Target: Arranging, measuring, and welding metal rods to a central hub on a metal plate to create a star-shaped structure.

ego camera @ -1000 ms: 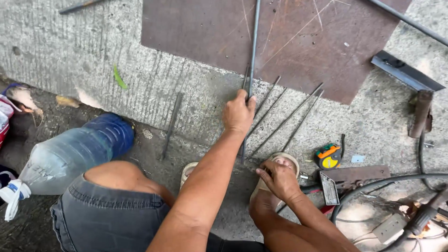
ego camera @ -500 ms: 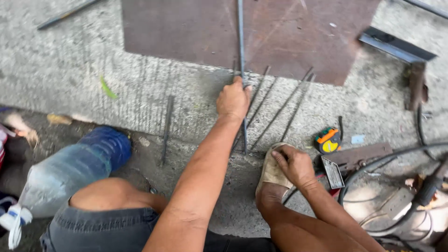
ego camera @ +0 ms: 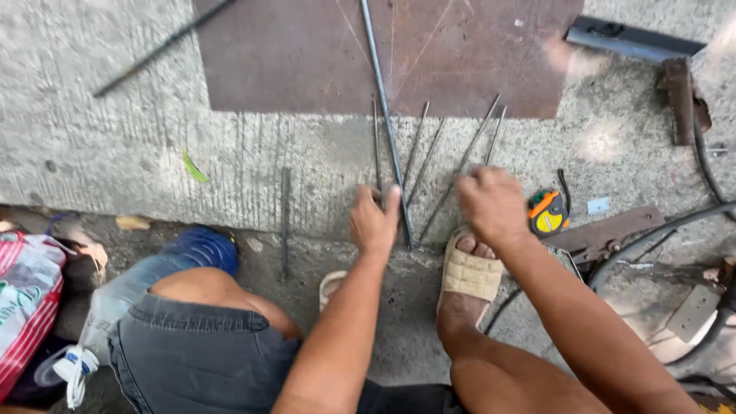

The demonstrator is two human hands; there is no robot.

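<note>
Two hands low over concrete: left hand (ego camera: pixel 376 222) pinches the near end of a long steel rod (ego camera: pixel 386 115); right hand (ego camera: pixel 493 205) curled shut above a sandal (ego camera: pixel 469 274), contents unclear. Short rods (ego camera: pixel 425 153) fan beyond, toward a rusty plate (ego camera: pixel 291 54).

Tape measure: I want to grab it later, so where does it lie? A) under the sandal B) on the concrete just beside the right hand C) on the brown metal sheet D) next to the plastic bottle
B: the tape measure lies on the concrete by the right hand.
</note>
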